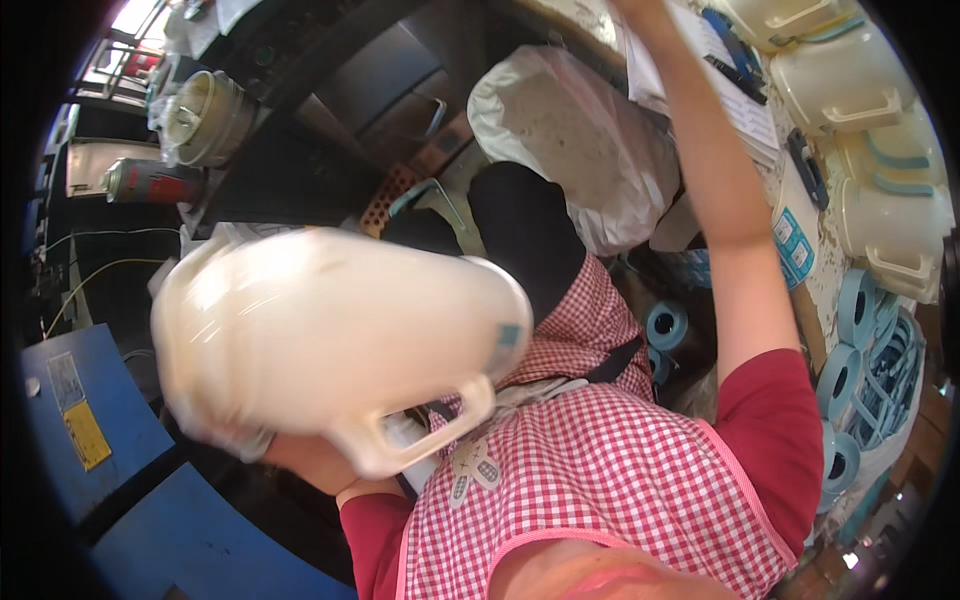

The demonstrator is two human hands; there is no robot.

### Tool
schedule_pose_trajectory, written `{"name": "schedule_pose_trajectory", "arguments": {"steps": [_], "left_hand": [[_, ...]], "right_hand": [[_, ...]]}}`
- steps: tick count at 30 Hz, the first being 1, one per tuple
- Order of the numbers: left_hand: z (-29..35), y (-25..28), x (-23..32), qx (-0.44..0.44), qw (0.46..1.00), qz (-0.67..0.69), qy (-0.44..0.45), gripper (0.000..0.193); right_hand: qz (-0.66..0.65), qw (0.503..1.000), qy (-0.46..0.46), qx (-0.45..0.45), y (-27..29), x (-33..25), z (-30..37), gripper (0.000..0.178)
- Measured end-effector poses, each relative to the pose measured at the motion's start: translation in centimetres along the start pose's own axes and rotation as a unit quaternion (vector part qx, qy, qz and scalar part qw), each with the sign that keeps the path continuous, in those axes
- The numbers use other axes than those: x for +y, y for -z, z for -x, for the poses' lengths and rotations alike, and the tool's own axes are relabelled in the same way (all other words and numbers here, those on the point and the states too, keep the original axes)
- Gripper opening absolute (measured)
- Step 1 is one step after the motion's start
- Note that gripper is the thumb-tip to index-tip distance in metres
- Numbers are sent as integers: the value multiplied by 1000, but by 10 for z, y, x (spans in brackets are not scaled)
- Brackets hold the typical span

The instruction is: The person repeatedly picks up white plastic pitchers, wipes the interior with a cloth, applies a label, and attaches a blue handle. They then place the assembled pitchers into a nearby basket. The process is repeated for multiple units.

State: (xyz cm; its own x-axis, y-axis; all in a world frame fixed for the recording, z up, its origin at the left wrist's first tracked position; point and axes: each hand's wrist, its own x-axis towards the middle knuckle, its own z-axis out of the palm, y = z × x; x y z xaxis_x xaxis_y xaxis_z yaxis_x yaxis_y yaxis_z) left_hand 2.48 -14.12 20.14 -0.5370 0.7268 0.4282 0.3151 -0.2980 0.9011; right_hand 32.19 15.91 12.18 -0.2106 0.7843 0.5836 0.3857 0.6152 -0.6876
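Clasping a glossy cream plastic jug-shaped shell [300,325] with left grip [308,458], about 8 o'clock. Can't see most of the fingers behind it. Got the shell at 9 o'clock, tipped on its side in the air, wide end toward 9, small square teal patch [508,337] near the 3 o'clock end, looped handle [478,405] toward 5. Blurred, mostly at the wide end. Can't tell if right grip is spread or pinching: out of frame past 12, at the end of the bare forearm [715,190]. See more cream handled shells [835,85] at 2 to 3 o'clock, along the speckled pale surface [822,262]. At 3 to 4: pale-blue hollow rolls [838,382] beside pale-blue curved strips [888,385]. At 1: round bin lined with white plastic [635,150]. At 8: flat blue panels [95,375]. At 10: grey-and-red cylindrical can [150,181].
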Motion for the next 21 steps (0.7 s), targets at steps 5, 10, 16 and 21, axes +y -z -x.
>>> {"name": "schedule_pose_trajectory", "arguments": {"steps": [5,10,16,21], "left_hand": [[-18,87,-13,118,989,-72,-57,75],[-15,111,-68,-8,990,-143,-2,74],[15,76,-60,-75,976,-203,16,69],[24,34,-49,-155,962,-204,-91,84]], "right_hand": [[266,877,-264,-301,-62,118,206,24],[350,881,-247,-200,-79,202,267,21],[106,960,-247,-82,-44,52,211,26],[-92,938,-256,-216,13,-116,184,19]]}}
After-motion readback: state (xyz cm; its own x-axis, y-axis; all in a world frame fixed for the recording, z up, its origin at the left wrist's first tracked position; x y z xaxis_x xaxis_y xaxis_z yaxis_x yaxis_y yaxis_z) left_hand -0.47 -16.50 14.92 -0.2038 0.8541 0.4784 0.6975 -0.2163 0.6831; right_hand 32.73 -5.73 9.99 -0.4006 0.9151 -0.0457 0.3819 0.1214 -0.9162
